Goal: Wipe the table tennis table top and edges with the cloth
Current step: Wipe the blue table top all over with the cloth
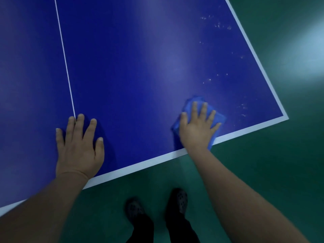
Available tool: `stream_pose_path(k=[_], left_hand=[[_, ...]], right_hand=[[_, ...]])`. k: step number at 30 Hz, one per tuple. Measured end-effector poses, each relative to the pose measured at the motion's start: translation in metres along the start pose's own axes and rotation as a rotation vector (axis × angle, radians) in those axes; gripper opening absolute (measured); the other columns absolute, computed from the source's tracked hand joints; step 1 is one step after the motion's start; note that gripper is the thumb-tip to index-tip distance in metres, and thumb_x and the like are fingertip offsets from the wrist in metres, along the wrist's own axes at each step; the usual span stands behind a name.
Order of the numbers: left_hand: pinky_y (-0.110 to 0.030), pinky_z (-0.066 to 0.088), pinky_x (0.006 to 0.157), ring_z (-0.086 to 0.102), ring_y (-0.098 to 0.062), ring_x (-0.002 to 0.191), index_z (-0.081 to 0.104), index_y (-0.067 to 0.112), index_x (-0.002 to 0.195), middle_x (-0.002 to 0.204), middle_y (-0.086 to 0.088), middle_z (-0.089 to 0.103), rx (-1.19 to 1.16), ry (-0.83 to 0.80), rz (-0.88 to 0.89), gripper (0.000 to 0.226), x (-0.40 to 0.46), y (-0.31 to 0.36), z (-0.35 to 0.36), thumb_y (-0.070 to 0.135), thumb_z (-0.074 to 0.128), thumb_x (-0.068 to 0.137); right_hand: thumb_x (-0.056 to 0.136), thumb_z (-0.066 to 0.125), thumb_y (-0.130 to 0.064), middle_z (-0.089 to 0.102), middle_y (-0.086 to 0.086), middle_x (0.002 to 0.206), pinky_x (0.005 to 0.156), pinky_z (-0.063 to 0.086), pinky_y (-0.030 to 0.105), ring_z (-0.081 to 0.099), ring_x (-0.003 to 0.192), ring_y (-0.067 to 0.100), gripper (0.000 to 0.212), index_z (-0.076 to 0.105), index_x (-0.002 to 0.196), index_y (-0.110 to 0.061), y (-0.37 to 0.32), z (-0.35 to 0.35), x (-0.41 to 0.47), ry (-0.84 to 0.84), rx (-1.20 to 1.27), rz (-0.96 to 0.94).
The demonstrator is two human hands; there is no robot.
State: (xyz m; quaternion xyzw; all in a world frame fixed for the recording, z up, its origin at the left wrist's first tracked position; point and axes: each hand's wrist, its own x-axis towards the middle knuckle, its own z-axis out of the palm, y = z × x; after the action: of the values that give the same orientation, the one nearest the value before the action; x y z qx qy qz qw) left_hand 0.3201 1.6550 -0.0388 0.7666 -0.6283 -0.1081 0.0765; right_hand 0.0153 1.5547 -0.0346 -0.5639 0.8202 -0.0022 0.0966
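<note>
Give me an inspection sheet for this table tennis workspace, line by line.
Surface: blue table top with white edge lines and a thin white centre line; pale smudges scattered toward its right side.
Job's things: blue cloth lying flat near the table's near right corner, partly over the near white edge line.
Clutter: nothing seen.
Hands: right hand spread flat on the cloth; left hand flat on the bare table by the centre line, holding nothing.
Cables: nothing seen.
Surroundings: green floor with a bright glare patch at upper right; the person's dark shoes below the table edge.
</note>
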Motion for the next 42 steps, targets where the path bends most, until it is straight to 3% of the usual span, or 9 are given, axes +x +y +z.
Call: stream_pose_path(k=[5, 10, 14, 22, 24, 29, 33, 39, 42], left_hand=[[-0.053, -0.003, 0.122, 0.007, -0.03, 0.155, 0.036, 0.013, 0.154, 0.165, -0.015, 0.022, -0.011, -0.004, 0.018, 0.074, 0.001, -0.003, -0.002, 0.054, 0.024, 0.094], [-0.037, -0.018, 0.118, 0.007, -0.029, 0.154, 0.039, 0.012, 0.153, 0.165, -0.014, 0.022, -0.044, -0.02, 0.018, 0.076, 0.006, -0.011, 0.003, 0.054, 0.024, 0.092], [-0.061, 0.006, 0.119, 0.012, -0.036, 0.152, 0.035, 0.007, 0.152, 0.161, -0.02, 0.026, -0.011, 0.016, -0.064, 0.071, 0.001, 0.011, 0.002, 0.045, 0.03, 0.093], [-0.054, 0.008, 0.124, 0.019, -0.031, 0.152, 0.041, 0.007, 0.149, 0.16, -0.016, 0.03, -0.166, 0.028, 0.011, 0.066, -0.02, 0.194, 0.039, 0.04, 0.031, 0.093], [-0.053, 0.006, 0.125, 0.017, -0.029, 0.153, 0.039, 0.009, 0.151, 0.163, -0.014, 0.028, -0.134, 0.002, 0.052, 0.068, -0.014, 0.228, 0.053, 0.043, 0.027, 0.094], [-0.056, 0.005, 0.124, 0.016, -0.03, 0.153, 0.039, 0.007, 0.151, 0.162, -0.015, 0.029, 0.021, -0.011, 0.025, 0.068, -0.004, 0.25, 0.07, 0.045, 0.027, 0.096], [-0.058, 0.007, 0.123, 0.018, -0.033, 0.152, 0.04, 0.005, 0.15, 0.16, -0.017, 0.031, 0.069, -0.005, 0.022, 0.068, -0.006, 0.251, 0.071, 0.046, 0.027, 0.097], [-0.06, 0.007, 0.122, 0.013, -0.033, 0.154, 0.033, 0.006, 0.154, 0.163, -0.019, 0.021, 0.126, -0.01, -0.024, 0.072, -0.005, 0.254, 0.071, 0.05, 0.024, 0.098], [-0.061, 0.008, 0.121, 0.014, -0.035, 0.153, 0.034, 0.006, 0.154, 0.163, -0.02, 0.022, 0.146, -0.019, -0.027, 0.072, -0.003, 0.256, 0.07, 0.049, 0.025, 0.097]], right_hand=[[0.098, 0.023, -0.064, 0.02, -0.005, 0.167, 0.121, 0.006, 0.065, 0.009, 0.155, 0.03, 0.066, 0.029, 0.157, -0.036, 0.013, 0.001, -0.035, -0.102, -0.126, -0.764], [0.098, 0.017, -0.068, 0.0, -0.01, 0.169, 0.123, -0.005, 0.058, -0.006, 0.156, 0.025, 0.068, 0.012, 0.159, -0.041, 0.087, -0.026, 0.038, -0.114, -0.13, -0.374], [0.102, 0.022, -0.061, -0.004, -0.007, 0.17, 0.121, -0.007, 0.061, -0.01, 0.155, 0.028, 0.064, 0.007, 0.161, -0.039, 0.065, -0.026, 0.037, -0.092, -0.074, -0.157], [0.099, 0.03, -0.061, 0.026, -0.007, 0.165, 0.122, 0.004, 0.062, 0.016, 0.154, 0.03, 0.06, 0.035, 0.154, -0.038, 0.082, -0.012, 0.032, -0.077, -0.086, -0.918], [0.096, 0.032, -0.061, 0.033, -0.005, 0.163, 0.119, 0.013, 0.066, 0.025, 0.152, 0.033, 0.061, 0.04, 0.152, -0.038, 0.124, -0.021, 0.083, -0.022, -0.079, -0.813], [0.088, 0.008, -0.07, 0.003, -0.01, 0.169, 0.123, 0.001, 0.059, -0.001, 0.156, 0.025, 0.076, 0.011, 0.159, -0.043, 0.252, -0.068, 0.212, -0.078, -0.148, -0.229], [0.098, 0.016, -0.062, 0.003, -0.007, 0.17, 0.121, 0.001, 0.063, -0.002, 0.156, 0.029, 0.066, 0.012, 0.16, -0.039, 0.253, -0.067, 0.209, -0.031, -0.077, -0.058], [0.098, 0.035, -0.059, 0.032, -0.002, 0.163, 0.118, 0.012, 0.068, 0.02, 0.152, 0.036, 0.06, 0.041, 0.152, -0.034, 0.189, -0.028, 0.089, 0.006, -0.116, -0.777], [0.094, 0.039, -0.062, 0.035, -0.003, 0.162, 0.115, 0.019, 0.071, 0.025, 0.151, 0.034, 0.062, 0.042, 0.151, -0.036, 0.226, -0.037, 0.136, 0.007, -0.123, -0.806]])
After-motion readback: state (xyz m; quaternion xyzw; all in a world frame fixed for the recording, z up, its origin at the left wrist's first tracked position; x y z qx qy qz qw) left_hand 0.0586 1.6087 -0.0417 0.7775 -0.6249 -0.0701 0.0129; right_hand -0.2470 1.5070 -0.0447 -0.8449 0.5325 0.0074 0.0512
